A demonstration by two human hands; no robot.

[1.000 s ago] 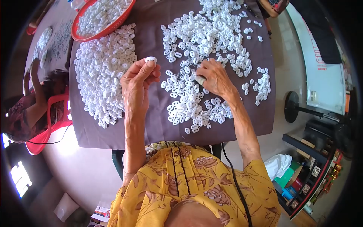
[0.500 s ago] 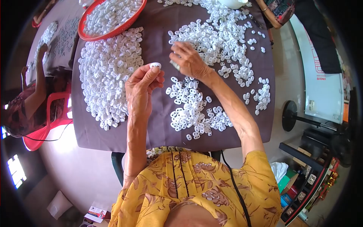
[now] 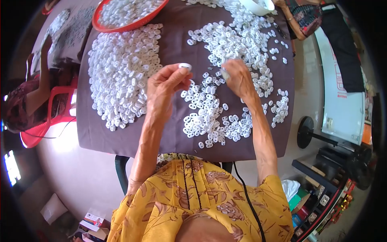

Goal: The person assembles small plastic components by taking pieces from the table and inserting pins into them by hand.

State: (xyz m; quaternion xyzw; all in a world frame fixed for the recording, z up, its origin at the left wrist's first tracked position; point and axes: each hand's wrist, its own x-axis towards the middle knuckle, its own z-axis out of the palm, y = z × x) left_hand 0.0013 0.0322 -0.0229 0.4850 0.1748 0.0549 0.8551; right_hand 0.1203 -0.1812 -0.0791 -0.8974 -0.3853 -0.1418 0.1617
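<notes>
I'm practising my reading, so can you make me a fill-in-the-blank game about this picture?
1. The big basket is coloured ____.
2. The person's hand nearer the basket is the ____ one.
3. That hand's fingers hold a small ____ piece.
4. The top is ____ with a brown pattern.

Missing words: red; left; white; yellow.

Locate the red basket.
In the head view, the red basket sits toward the far left of the dark-covered table, just beyond the large left-hand pile of white pieces.
</notes>
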